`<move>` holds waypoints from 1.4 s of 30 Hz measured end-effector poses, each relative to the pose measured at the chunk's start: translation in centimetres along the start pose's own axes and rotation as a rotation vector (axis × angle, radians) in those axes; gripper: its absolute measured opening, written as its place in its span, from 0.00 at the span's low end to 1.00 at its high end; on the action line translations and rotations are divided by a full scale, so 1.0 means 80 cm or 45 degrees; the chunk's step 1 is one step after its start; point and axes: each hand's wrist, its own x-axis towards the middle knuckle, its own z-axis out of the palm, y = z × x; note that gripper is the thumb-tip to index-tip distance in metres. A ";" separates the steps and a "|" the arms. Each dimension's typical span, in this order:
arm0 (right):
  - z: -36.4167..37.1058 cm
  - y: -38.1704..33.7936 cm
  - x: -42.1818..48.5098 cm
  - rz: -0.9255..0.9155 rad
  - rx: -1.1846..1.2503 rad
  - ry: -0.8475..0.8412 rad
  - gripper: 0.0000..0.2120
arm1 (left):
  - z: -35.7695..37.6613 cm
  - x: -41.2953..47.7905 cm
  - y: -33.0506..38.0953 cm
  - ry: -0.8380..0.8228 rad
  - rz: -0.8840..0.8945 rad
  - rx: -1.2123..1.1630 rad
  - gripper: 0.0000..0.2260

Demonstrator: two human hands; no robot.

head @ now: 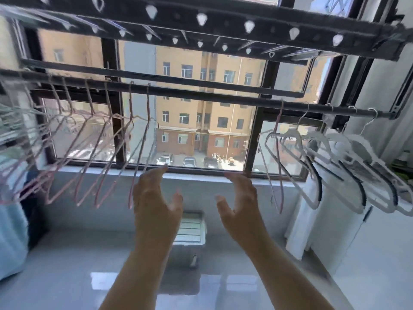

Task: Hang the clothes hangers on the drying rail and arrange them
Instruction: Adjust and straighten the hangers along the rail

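hangers, entry one: two groups are on the drying rail (201, 95), hooks over the bar. the pink hangers (98, 153) fill the rail from its left end to just short of the middle, bodies tilted and blurred in my feed. the white hangers (348, 153), some with dark strips along the shoulders, bunch and overlap at the right end. a lone pink hanger (277, 139) hangs at the inner edge of the white group; i cannot tell whether it touches the nearest white one. the two groups are well apart.

hands: both are raised below the stretch of rail between the groups, palms facing each other. the left hand (154, 198) has its fingers released and loosely spread, grasping nothing. it sits just beside the lower end of the last pink hanger, and i cannot tell if there is contact. the right hand (241, 202) is likewise released, fingers relaxed and a little bent, holding nothing, near the lone pink hanger but apart from it.

surroundings: a second thinner bar (156, 76) runs behind the rail. a dark perforated rack (223, 25) sits above. the window (263, 90) shows a tan building (183, 104) and parked cars (188, 162). pale blue cloth (11, 238) hangs at the left edge of my view. a small white box (192, 229) sits on the glossy floor (67, 276) under the sill.
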 end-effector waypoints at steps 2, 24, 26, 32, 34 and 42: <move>0.027 -0.014 0.004 0.013 0.115 -0.168 0.26 | -0.027 0.011 -0.022 0.149 -0.028 0.136 0.24; 0.118 -0.104 0.053 0.613 1.302 -0.326 0.14 | -0.033 0.012 -0.063 -0.281 -0.018 -0.080 0.03; 0.101 -0.091 0.050 0.592 1.250 -0.229 0.14 | -0.019 0.006 -0.047 -0.330 -0.004 -0.134 0.03; 0.027 -0.042 0.042 0.558 1.005 -0.034 0.13 | 0.038 -0.016 0.007 -0.520 0.122 -0.403 0.05; 0.003 -0.025 0.039 0.571 0.877 -0.002 0.12 | 0.055 -0.025 0.024 -0.584 0.162 -0.465 0.04; -0.054 0.023 0.036 0.644 0.705 0.064 0.12 | 0.105 -0.051 0.075 -0.689 0.178 -0.569 0.04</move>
